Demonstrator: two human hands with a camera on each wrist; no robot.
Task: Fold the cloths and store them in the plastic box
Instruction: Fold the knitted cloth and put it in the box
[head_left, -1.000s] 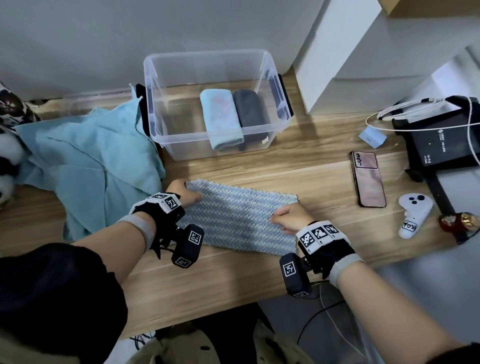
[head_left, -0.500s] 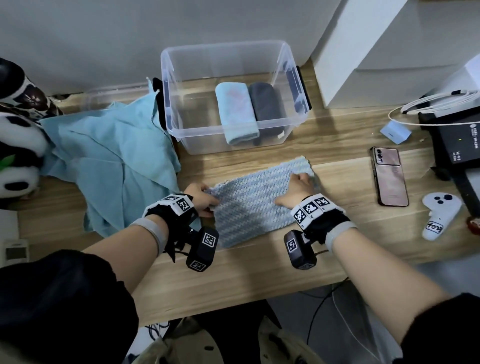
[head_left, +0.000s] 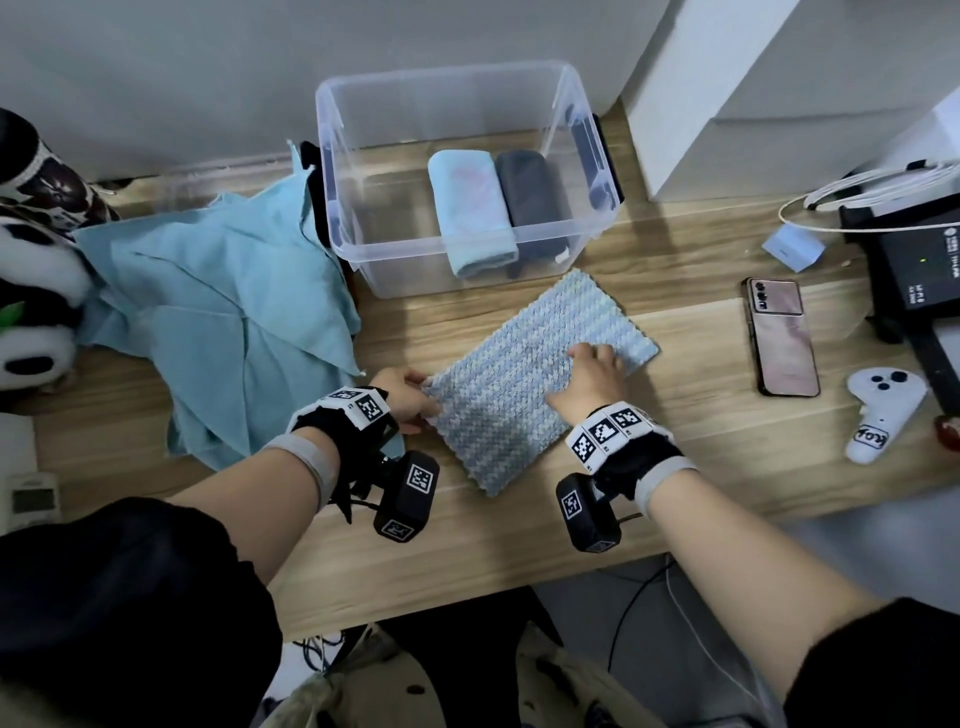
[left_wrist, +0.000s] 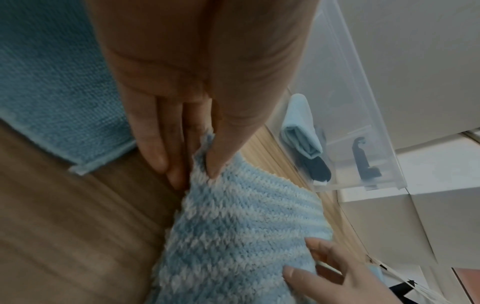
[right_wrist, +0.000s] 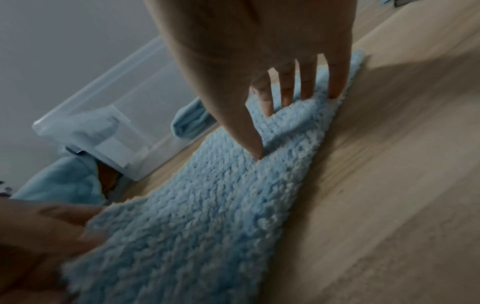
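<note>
A fluffy blue-and-white striped cloth (head_left: 524, 384) lies folded flat on the wooden desk (head_left: 675, 467), turned at a slant. My left hand (head_left: 410, 397) pinches its left corner (left_wrist: 207, 164) between thumb and fingers. My right hand (head_left: 592, 376) lies on the cloth's right part, fingers straight and spread, pressing it down (right_wrist: 285, 115). Behind it stands the clear plastic box (head_left: 343, 260), holding a rolled light-blue cloth (head_left: 475, 218) and a dark grey one (head_left: 535, 202). A heap of unfolded teal cloths (head_left: 208, 322) lies at the left.
A phone (head_left: 782, 343) and a white controller (head_left: 878, 415) lie right of the cloth. A black device with a white cable (head_left: 914, 260) sits at the far right, a panda plush (head_left: 31, 312) at the far left. White boxes (head_left: 753, 93) stand behind.
The striped cloth has swung round from lying level to slanting, its right end now nearer the box. My right hand went from gripping its edge to pressing flat on top.
</note>
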